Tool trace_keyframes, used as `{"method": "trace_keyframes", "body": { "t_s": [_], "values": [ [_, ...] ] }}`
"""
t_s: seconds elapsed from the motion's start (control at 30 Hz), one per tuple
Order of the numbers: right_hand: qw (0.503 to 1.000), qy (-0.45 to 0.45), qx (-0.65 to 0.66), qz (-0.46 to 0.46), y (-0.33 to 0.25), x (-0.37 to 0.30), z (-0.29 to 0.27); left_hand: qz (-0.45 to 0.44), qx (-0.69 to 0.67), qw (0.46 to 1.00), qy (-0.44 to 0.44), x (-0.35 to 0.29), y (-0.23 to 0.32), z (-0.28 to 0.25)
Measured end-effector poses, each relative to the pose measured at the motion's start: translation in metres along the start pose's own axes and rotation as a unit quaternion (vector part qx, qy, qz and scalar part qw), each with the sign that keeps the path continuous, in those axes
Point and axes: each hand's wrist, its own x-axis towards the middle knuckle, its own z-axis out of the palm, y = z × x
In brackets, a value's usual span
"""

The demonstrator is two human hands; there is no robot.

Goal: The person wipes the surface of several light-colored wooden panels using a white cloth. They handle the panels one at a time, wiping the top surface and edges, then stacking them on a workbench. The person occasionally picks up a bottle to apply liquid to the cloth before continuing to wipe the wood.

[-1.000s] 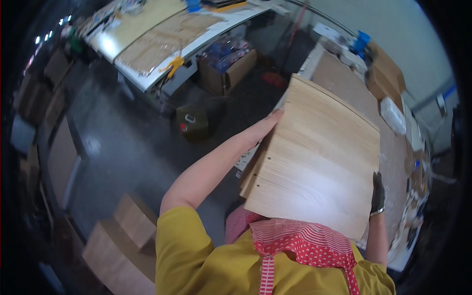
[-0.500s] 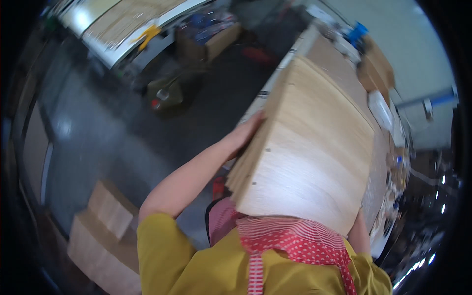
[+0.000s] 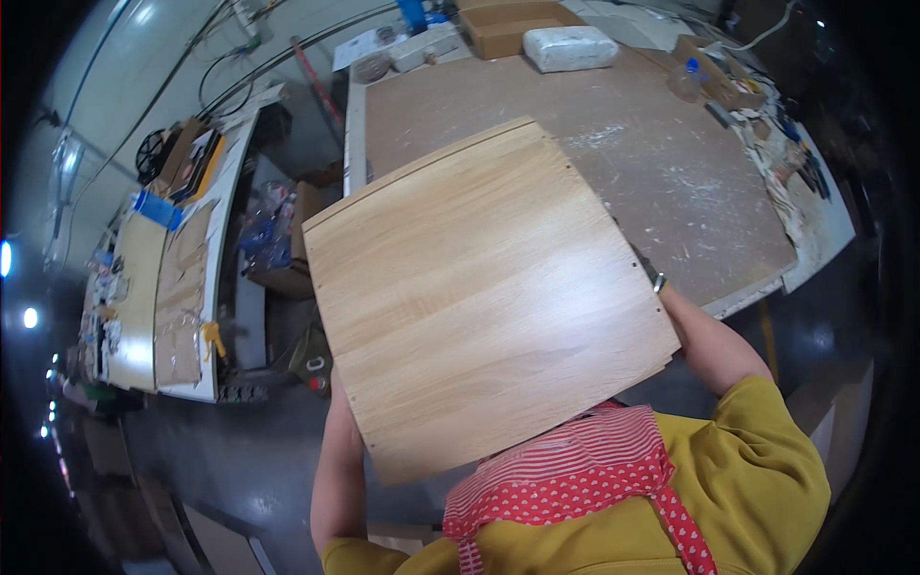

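Note:
A stack of pale wooden panels (image 3: pixel 494 302) is held up in front of my body between both hands. The top board has a smooth wood-grain face, small holes along its side edges and a groove near its far edge. Layered edges of lower boards show at the near right corner. At the right side my right hand (image 3: pixel 648 268) grips the stack, its fingers mostly hidden and a watch on the wrist. My left forearm (image 3: pixel 338 470) reaches up to the left side, where the boards cover the left hand.
A brown-topped worktable (image 3: pixel 690 201) stands ahead, with a cardboard tray (image 3: pixel 513 31), a white wrapped package (image 3: pixel 570 50) and a plastic bottle (image 3: pixel 686 79) on it. To the left is another bench (image 3: pixel 139 297). A carton with plastic bags (image 3: pixel 273 230) sits between them.
My view and body have turned to the right, bringing the worktable ahead. The stack has turned with me, still held at both sides. My left hand has gone out of sight behind the boards.

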Motion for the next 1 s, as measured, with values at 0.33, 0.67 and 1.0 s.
{"method": "trace_keyframes", "body": {
  "t_s": [0.33,0.67,1.0],
  "values": [
    [0.994,0.063,-0.093,-0.013,-0.027,-0.034,-0.003,0.053,0.033,0.998,0.020,-0.013,0.000,0.005],
    [0.948,0.125,-0.257,-0.136,-0.017,-0.043,-0.019,0.044,0.214,0.971,0.094,-0.036,-0.002,0.062],
    [0.997,0.038,-0.048,0.035,-0.061,-0.078,-0.065,0.046,0.196,0.978,0.050,-0.057,-0.061,0.069]
  ]
}}
